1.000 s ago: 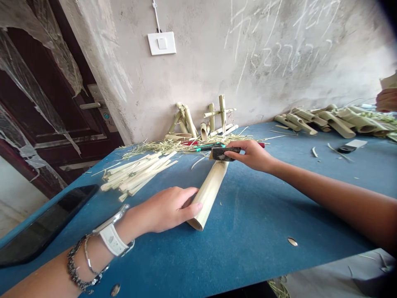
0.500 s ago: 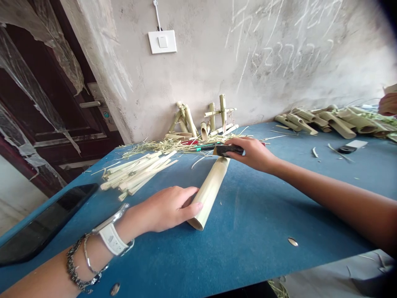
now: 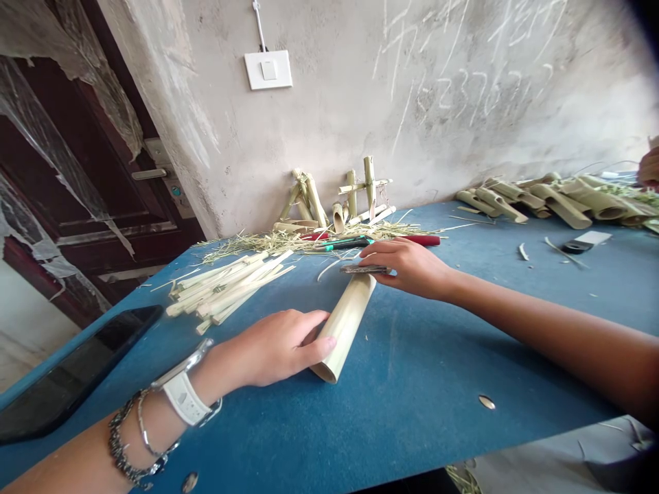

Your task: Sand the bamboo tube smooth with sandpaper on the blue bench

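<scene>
Pale hollow bamboo tube lies mid-frame, fingers of the left hand gripping it, likely against rolling, while the right hand pinches a flat dark-grey block.

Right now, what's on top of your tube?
The left hand has a thumb on the tube; the right hand holds a block at its far end, hiding what's beneath.

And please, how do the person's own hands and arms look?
The left hand is gloveless; its wrist wears a white-strapped wristwatch, a thin silvery bangle and a dark, textured bracelet. The right hand is gloveless too, no jewellery visible. No sleeves show.
</scene>
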Motion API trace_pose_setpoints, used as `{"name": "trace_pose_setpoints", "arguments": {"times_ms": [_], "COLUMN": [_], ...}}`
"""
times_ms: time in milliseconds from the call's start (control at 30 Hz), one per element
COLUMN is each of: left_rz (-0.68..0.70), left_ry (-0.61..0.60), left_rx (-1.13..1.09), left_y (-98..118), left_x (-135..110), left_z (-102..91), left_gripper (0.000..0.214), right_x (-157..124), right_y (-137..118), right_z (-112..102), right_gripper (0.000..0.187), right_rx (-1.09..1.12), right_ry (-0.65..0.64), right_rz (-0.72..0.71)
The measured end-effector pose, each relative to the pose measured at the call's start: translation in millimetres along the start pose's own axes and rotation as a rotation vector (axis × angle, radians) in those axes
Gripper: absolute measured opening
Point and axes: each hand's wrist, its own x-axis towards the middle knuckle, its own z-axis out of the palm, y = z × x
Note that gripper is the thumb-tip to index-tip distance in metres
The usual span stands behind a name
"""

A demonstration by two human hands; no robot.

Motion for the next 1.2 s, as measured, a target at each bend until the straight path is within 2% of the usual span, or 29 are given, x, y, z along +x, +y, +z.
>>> {"name": "trace_pose_setpoints", "arguments": {"times_ms": [267,367,600,867,967,1200], "left_rz": [-0.003,-0.002,-0.002,0.011,0.017,-0.005], "left_ry": [-0.002,0.003,-0.006,-0.01,-0.012,-0.002], "left_rx": [-0.026,-0.028,-0.017,-0.031,-0.039,-0.012], "left_y": [1,2,2,0,0,0], "left_x": [0,0,0,0,0,0], "left_z": [0.1,-0.3,-1.1,-0.3,-0.2,0.0], "left_gripper": [0.047,0.048,0.05,0.047,0.045,0.047], "right_x": [1,1,1,1,1,-2], "right_y": [-21,-22,-20,-32,-36,-17], "right_z": [-6,-7,-6,-4,-5,-8], "right_gripper": [0.036,0.036,0.04,0.053,0.052,0.042], "right_rx": [0.13,0.16,0.099,0.189,0.194,0.046], "right_ry": [-0.029,-0.022,-0.098,-0.137,-0.162,-0.203], "right_rz": [-0.197,-0.22,-0.29,-0.31,-0.302,-0.12]}}
